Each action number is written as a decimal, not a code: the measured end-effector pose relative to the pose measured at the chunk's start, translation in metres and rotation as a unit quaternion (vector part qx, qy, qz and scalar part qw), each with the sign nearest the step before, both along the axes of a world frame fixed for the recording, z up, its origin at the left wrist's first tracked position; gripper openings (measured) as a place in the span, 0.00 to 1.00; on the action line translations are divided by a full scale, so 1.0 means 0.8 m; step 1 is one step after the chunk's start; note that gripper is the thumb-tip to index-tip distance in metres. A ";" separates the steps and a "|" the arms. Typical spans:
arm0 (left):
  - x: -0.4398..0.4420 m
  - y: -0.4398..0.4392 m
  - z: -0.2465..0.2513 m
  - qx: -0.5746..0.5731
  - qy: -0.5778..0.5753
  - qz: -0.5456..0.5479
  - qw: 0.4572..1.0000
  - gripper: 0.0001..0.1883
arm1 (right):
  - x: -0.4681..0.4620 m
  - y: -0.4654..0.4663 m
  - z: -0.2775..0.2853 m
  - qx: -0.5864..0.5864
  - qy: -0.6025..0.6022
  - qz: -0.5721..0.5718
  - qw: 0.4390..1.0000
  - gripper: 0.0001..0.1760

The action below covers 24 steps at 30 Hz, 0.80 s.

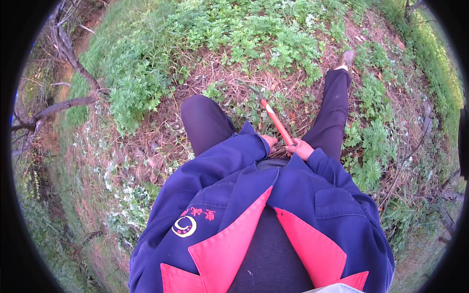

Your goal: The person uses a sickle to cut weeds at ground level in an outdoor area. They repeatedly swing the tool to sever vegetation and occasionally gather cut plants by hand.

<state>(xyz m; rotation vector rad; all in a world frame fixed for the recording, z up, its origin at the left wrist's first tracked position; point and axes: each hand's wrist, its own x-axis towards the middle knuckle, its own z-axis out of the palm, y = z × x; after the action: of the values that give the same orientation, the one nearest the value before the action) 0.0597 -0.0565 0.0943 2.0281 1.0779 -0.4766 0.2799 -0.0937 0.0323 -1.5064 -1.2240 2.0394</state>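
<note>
A sickle (277, 121) with an orange-red handle and a thin, dark curved blade slants up and left from my lap, low over the plants. At the right, my right hand (301, 149) is closed around the bottom end of its handle. My left hand (270, 143) is just left of the handle, close to my lap. The sleeve cuff and the angle hide most of its fingers, so whether it holds anything cannot be told. The blade's tip is hard to make out against dry stalks and low leaves.
My left knee (205, 119) is bent; my right leg (335, 106) stretches forward across the ground. Leafy green plants (234, 36) grow ahead, with dry grass (165, 121) between them. A bare branch (66, 104) reaches in at left, and thin twigs (406, 157) stand at right.
</note>
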 end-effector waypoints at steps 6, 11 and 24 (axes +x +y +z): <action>0.001 0.001 0.006 -0.008 0.017 -0.005 1.000 0.23 | -0.001 0.004 0.007 -0.008 -0.012 0.020 1.000 0.27; -0.018 -0.001 -0.010 -0.010 0.008 0.016 1.000 0.24 | -0.006 -0.008 0.037 0.023 0.004 0.006 1.000 0.29; -0.115 0.088 -0.046 0.044 0.089 0.262 0.960 0.23 | -0.036 0.007 0.079 0.062 0.063 -0.028 0.996 0.43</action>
<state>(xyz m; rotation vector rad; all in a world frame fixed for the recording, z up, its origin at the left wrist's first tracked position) -0.0327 0.0138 0.0574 1.6962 1.7069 -0.3377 0.2514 -0.0880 0.0952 -1.3192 -1.2197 1.9534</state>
